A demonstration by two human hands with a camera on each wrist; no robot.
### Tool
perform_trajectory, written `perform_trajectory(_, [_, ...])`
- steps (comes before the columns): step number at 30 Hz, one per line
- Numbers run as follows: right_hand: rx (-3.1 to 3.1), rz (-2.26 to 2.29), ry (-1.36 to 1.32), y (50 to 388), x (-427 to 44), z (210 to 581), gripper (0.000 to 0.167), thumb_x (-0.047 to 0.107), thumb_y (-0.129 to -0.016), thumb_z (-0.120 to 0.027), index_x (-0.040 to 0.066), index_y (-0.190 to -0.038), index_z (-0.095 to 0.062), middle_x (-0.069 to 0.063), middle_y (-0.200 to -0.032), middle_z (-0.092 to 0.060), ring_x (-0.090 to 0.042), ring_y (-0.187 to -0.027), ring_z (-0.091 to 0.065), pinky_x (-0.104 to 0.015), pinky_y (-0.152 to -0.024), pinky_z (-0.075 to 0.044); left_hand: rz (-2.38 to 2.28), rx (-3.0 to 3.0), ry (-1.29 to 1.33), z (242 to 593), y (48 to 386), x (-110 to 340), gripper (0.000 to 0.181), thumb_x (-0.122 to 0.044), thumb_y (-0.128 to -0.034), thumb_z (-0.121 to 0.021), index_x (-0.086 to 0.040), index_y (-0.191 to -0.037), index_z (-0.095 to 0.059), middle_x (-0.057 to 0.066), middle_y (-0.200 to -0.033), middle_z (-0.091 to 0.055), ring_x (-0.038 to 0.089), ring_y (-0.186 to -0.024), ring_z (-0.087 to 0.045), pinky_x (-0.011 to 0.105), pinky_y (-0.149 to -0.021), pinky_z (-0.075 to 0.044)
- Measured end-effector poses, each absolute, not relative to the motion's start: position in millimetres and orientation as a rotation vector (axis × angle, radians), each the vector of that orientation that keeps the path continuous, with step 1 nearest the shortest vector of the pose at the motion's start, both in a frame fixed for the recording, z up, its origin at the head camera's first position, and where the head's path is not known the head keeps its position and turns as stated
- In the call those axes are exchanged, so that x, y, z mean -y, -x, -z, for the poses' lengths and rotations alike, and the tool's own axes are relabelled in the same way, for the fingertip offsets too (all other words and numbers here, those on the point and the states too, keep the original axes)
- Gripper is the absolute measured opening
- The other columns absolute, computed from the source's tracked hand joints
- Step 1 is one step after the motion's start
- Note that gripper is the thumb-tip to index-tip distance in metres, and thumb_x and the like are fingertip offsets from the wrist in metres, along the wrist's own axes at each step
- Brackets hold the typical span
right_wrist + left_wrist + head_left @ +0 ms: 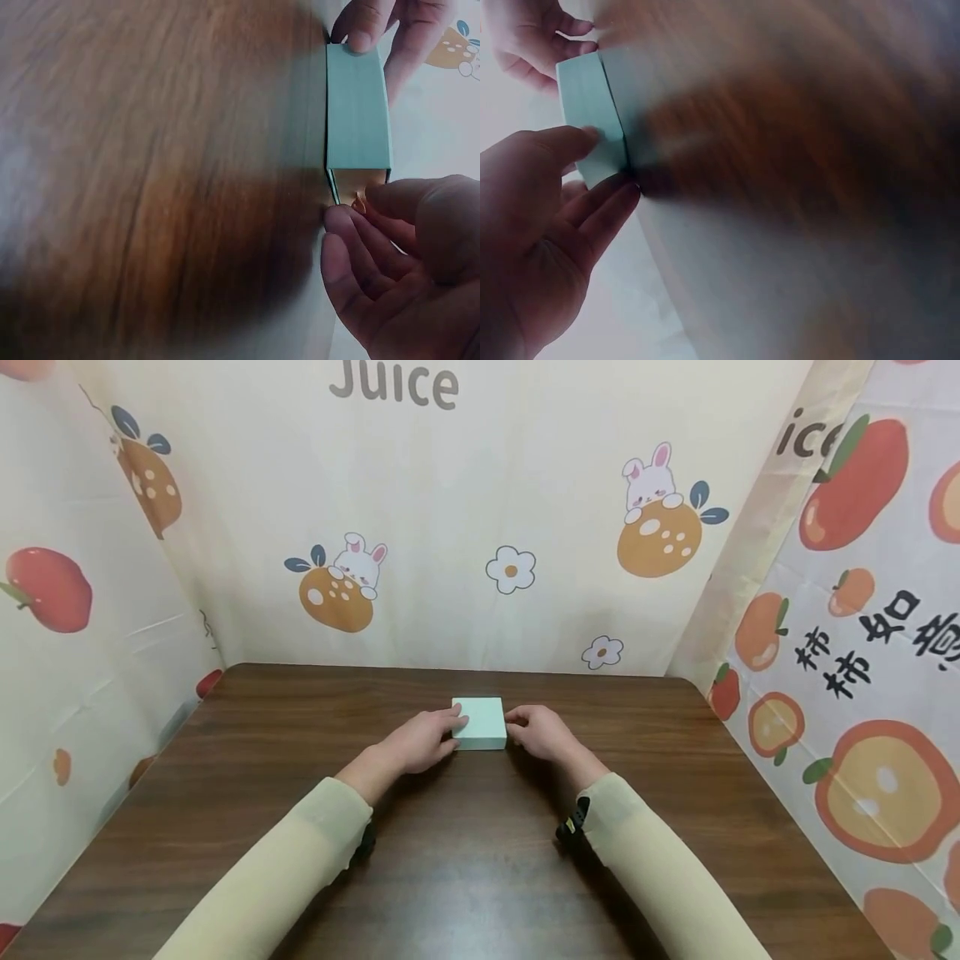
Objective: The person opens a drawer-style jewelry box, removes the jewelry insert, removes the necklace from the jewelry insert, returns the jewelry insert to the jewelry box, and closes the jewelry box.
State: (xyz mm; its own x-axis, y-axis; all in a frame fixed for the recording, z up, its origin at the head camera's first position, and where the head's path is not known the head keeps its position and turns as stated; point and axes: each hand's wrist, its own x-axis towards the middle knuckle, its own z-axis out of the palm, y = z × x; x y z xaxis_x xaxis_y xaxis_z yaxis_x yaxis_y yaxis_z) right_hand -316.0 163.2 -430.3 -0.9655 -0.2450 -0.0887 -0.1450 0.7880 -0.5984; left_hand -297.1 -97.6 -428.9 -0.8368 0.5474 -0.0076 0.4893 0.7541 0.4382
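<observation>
One mint-green box (483,718) is seen, lying flat on the dark wood counter (225,827), with the counter's far edge just behind it. The box's front face is turned towards the person and its long axis runs left to right; the top looks nearly square, so whether width or depth is greater cannot be told. A tan end, set within the green cover and fitted with one small loop (359,203), is pointed to the right. Two hands are placed at the box, one at each end. At its left end, the box is held by the left hand (423,739), the grip parted to the box's breadth, with one fingertip laid on the top. At its right end, the small loop seems to be pinched by the right hand (542,732), its grip nearly closed with curled fingers; how firmly cannot be told. Two pale sleeves (292,860) are extended towards the box from the near side. Behind the box, two flower prints (511,569) and two rabbit-and-fruit prints (330,606) are shown on the hanging cloth (450,485).
</observation>
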Motion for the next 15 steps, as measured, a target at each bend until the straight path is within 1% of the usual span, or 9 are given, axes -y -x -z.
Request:
perform_trajectory(2, [-2.823,0.908,0.302,317.8,-161.0,430.0,0.031,0.022,-0.112,-0.064,0.007,-0.135,-0.077,-0.008,-0.106,-0.078,-0.019,-0.087,-0.068,-0.035,-0.082,-0.057,-0.663,-2.812,-0.836,432.8,300.4,97.9,0.058,-0.018,-0.1098,-0.069,-0.006,-0.164,-0.051,0.018,-0.176,-0.038,0.036,-0.16,-0.046,0.053,-0.129,-0.042])
perform_trajectory(4, [-2.833,0.899,0.281,319.2,-159.2,429.9,0.029,0.021,-0.112,-0.064,0.007,-0.132,-0.078,-0.007,-0.101,-0.078,-0.018,-0.083,-0.068,-0.035,-0.08,-0.056,-0.661,-2.809,-0.822,431.5,300.1,96.8,0.058,-0.018,-0.1099,-0.069,-0.007,-0.164,-0.05,0.018,-0.176,-0.038,0.036,-0.16,-0.046,0.052,-0.129,-0.042])
perform_trajectory(11, [-2.885,0.852,0.222,320.6,-154.9,429.1,0.023,0.019,-0.11,-0.065,0.006,-0.118,-0.083,-0.005,-0.093,-0.079,-0.015,-0.078,-0.071,-0.035,-0.08,-0.058,-0.613,-2.806,-0.784,422.7,294.9,93.7,0.058,-0.018,-0.1103,-0.068,-0.007,-0.164,-0.05,0.017,-0.176,-0.037,0.034,-0.16,-0.046,0.049,-0.129,-0.042])
perform_trajectory(15, [-2.898,0.828,0.201,320.4,-153.6,429.1,0.021,0.017,-0.11,-0.065,0.007,-0.114,-0.083,-0.005,-0.09,-0.077,-0.016,-0.077,-0.069,-0.035,-0.078,-0.058,-0.615,-2.805,-0.779,421.9,294.2,93.3,0.058,-0.018,-0.1103,-0.068,-0.007,-0.164,-0.05,0.017,-0.176,-0.038,0.033,-0.16,-0.046,0.048,-0.129,-0.042])
